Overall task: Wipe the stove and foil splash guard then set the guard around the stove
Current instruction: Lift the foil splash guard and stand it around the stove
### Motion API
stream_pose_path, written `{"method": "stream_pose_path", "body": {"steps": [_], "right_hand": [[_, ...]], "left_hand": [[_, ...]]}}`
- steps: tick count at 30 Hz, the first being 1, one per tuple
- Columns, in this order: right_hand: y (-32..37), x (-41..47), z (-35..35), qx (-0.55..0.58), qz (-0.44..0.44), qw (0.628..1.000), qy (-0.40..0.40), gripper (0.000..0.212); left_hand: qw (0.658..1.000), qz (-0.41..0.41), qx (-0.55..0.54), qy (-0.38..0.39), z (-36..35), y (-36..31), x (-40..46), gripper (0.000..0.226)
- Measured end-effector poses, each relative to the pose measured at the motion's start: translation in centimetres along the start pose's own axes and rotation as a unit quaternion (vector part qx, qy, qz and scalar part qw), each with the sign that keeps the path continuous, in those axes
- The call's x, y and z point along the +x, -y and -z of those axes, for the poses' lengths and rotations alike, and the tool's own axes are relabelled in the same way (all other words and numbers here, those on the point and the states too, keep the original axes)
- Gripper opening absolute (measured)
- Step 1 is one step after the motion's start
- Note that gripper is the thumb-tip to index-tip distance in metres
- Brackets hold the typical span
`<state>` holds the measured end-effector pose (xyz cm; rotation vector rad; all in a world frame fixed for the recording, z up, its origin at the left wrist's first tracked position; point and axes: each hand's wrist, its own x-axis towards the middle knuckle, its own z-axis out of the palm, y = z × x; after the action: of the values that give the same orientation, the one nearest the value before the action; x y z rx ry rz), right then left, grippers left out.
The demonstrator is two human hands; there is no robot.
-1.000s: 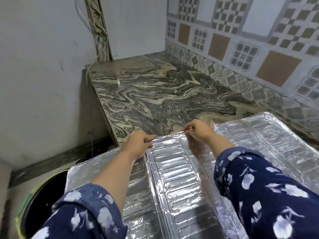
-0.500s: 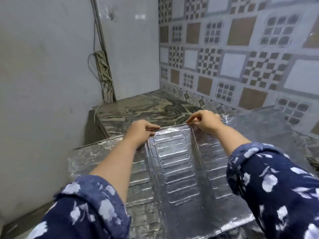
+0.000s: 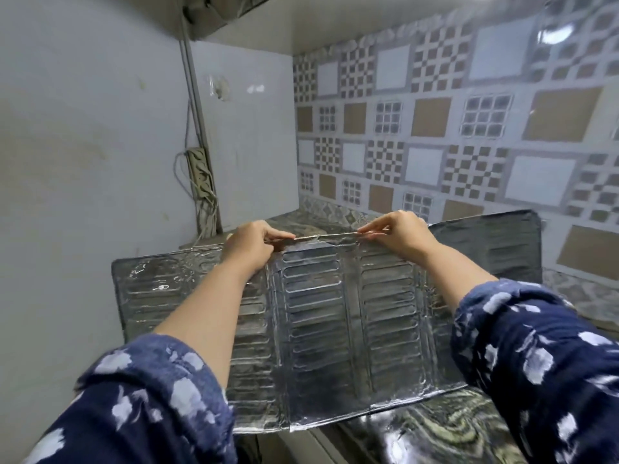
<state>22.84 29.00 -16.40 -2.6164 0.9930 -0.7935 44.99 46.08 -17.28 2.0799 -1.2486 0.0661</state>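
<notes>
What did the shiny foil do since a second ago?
The foil guard went from lying flat over the counter to being tipped up on its edge. Both the left hand and right hand kept pinching its top edge.

Home kitchen: patterned wall tiles [image 3: 435, 128], swirled marble counter [image 3: 445, 426], wall power strip [image 3: 201, 172]
</notes>
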Motion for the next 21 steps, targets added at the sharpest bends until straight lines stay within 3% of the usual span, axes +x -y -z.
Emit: {"method": "stream_pose_path", "body": {"steps": [4, 8, 21], "right_hand": [[-0.3, -0.9, 0.7, -0.060, -0.024, 0.998, -0.023, 0.014], [-0.3, -1.3, 1.1, 0.000, -0.052, 0.998, -0.018, 0.014], [-0.5, -2.1, 2.2, 0.044, -0.066, 0.997, -0.016, 0.015]], "left_hand": [[1.000, 0.011, -0.004, 0.002, 1.4, 1.3, -1.0, 0.049], [1.000, 0.009, -0.008, 0.001, 2.2, 2.3, -1.5, 0.052], [0.999, 0.029, -0.007, -0.015, 3.0, 2.8, -2.8, 0.051]]}}
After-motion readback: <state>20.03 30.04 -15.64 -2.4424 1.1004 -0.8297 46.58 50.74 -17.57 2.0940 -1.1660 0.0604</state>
